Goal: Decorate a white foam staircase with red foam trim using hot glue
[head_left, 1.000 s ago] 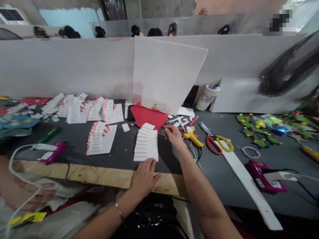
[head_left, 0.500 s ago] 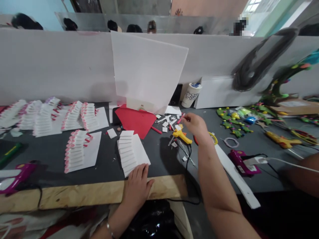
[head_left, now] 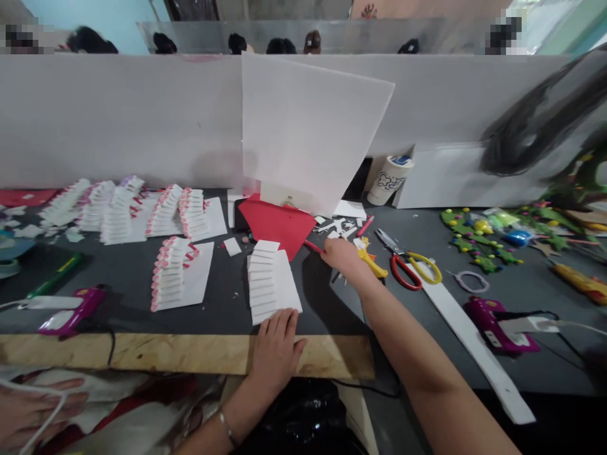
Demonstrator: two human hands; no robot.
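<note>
My left hand (head_left: 277, 347) lies flat with fingers spread on the lower edge of a white card (head_left: 287, 284) that bears a column of overlapping white strips (head_left: 263, 284). My right hand (head_left: 340, 256) has its fingers pinched on the end of a red stick (head_left: 313, 247), beside the red sheet (head_left: 275, 226). Just right of that hand is a yellow glue gun (head_left: 372, 260), partly hidden by it. Another pink-red stick (head_left: 365, 226) lies behind, near white paper scraps (head_left: 339, 226).
Red-and-yellow-handled scissors (head_left: 405, 268) and a long white strip (head_left: 478, 347) lie right. Finished-looking pink-edged cards (head_left: 196, 278) stand left. A wooden board (head_left: 190, 354) edges the table. Purple devices (head_left: 71, 313) sit both sides. Another person's hand (head_left: 42, 404) is lower left.
My right hand has moved left and nearer, from the pink-red stick by the scraps to the red stick beside the red sheet. The view has shifted right. My left hand stays on the card.
</note>
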